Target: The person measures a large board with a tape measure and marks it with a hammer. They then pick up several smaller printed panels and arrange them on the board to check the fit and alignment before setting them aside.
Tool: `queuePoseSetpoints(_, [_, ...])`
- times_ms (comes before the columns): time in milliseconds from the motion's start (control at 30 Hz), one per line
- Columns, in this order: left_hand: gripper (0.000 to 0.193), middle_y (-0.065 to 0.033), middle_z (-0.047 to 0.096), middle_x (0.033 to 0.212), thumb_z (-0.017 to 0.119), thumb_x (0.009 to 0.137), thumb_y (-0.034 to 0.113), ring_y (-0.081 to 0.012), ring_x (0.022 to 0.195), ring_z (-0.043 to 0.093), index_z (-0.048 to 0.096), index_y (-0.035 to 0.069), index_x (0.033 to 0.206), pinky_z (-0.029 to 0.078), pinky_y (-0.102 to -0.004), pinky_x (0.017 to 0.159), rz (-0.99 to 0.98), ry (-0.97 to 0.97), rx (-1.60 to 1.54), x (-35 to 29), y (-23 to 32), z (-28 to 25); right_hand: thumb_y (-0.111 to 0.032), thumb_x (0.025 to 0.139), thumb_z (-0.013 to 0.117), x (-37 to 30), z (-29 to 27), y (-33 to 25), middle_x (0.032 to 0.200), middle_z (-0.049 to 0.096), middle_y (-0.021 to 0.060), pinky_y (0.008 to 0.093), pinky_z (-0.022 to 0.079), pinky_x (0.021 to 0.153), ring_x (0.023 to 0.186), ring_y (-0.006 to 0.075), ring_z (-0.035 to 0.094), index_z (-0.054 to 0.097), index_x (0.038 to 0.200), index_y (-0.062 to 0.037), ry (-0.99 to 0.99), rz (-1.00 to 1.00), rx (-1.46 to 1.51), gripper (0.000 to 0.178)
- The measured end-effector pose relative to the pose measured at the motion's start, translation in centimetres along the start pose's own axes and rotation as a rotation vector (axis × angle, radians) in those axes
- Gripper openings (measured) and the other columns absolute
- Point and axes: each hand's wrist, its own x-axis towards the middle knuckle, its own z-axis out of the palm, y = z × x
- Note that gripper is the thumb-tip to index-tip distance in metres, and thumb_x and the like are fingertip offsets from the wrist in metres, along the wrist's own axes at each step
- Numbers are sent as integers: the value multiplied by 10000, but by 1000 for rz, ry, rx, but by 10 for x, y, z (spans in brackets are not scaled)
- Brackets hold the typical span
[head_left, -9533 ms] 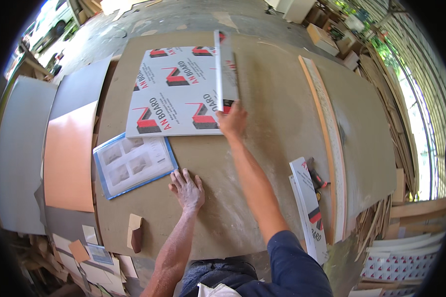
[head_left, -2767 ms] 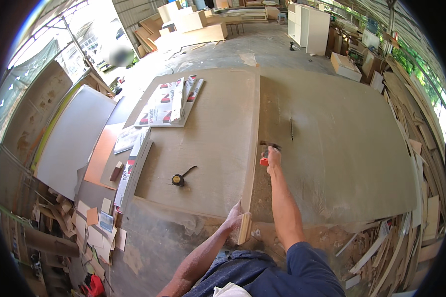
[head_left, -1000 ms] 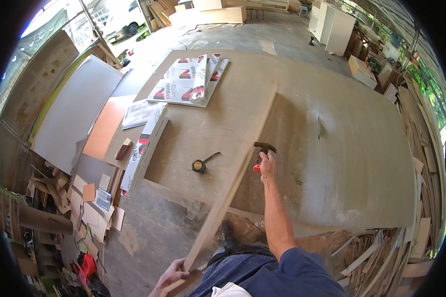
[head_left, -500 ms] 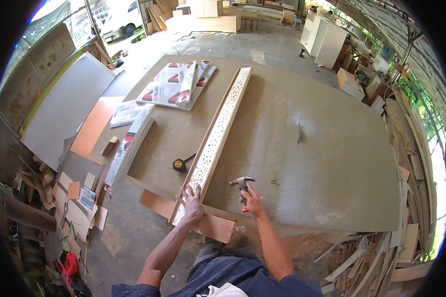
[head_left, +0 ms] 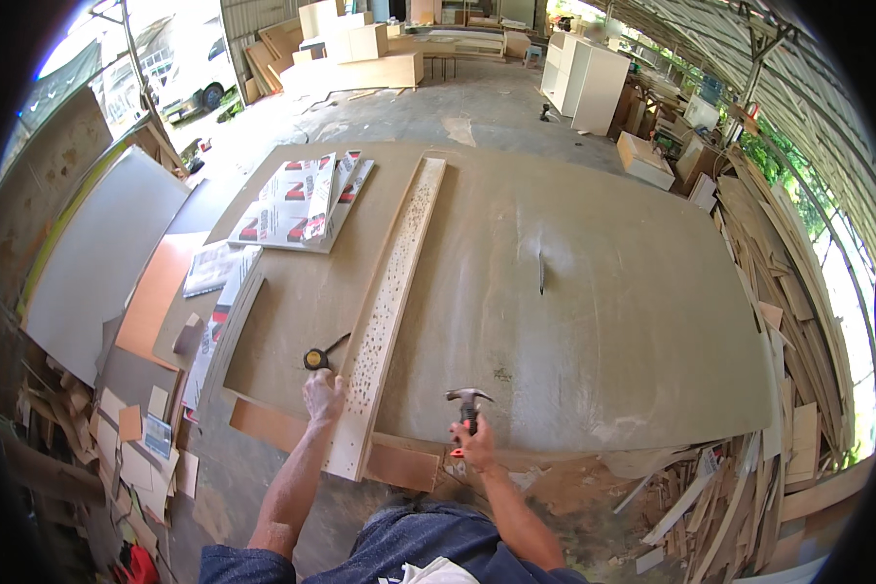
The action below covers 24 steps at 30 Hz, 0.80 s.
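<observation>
A long, narrow pale board (head_left: 384, 302), covered in dark specks, lies lengthwise on the large worktable, its near end jutting past the table's front edge. My left hand (head_left: 324, 397) is at the board's left edge with its fingers curled; whatever they hold is hidden. Just beyond that hand sits a black and yellow tape measure (head_left: 315, 359). To the right of the board, my right hand (head_left: 475, 446) is wrapped around the dark and red grip of a claw hammer (head_left: 469, 397), its head raised and pointing away from me. A brown wooden piece (head_left: 404, 467) lies under the board's near end.
Printed white panels (head_left: 292, 209) are stacked at the table's far left. A slim dark tool (head_left: 542, 273) lies on the brown tabletop (head_left: 633, 321). Wood offcuts (head_left: 706, 496) pile up at right, more scraps (head_left: 141, 443) at left. A white cabinet (head_left: 589, 83) stands farther back.
My left hand has gone from lying spread on the board to its left edge, fingers now curled. The hammer stays in my right hand, turned more upright. The whole view has shifted.
</observation>
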Motion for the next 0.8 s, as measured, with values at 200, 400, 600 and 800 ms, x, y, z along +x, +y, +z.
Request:
queuePoseSetpoints(200, [666,-271,478,1402,813,778,254,-399,1338,472,558,74,1367,430,-474,1095,49,-77,237,66,-12,-26,-215,943,717,35,124,10,842,701,83,326,559,627,708,178,687,535,1103,-20,38,2,-12,311])
queuePoseSetpoints(400, [601,-234,582,1227,837,749,216,-399,1143,599,595,119,1290,483,-463,1014,15,-125,-82,84,-22,-31,-296,919,755,65,200,36,1048,654,233,504,512,838,938,431,650,445,1296,38,389,-364,-378,592])
queuePoseSetpoints(600, [403,-47,546,935,665,794,74,-145,785,574,587,73,1190,518,-309,660,-135,-5,-1185,50,-75,-98,-191,868,753,66,211,32,1357,491,302,533,411,1039,1227,469,502,346,1440,39,300,-403,-530,739])
queuePoseSetpoints(800, [516,-124,636,849,550,556,150,-229,714,624,600,-10,1044,530,-321,651,-81,-539,-1399,-29,-135,-170,-115,885,688,87,235,34,1357,480,311,540,395,1069,1244,484,479,315,1461,64,330,-458,-574,709])
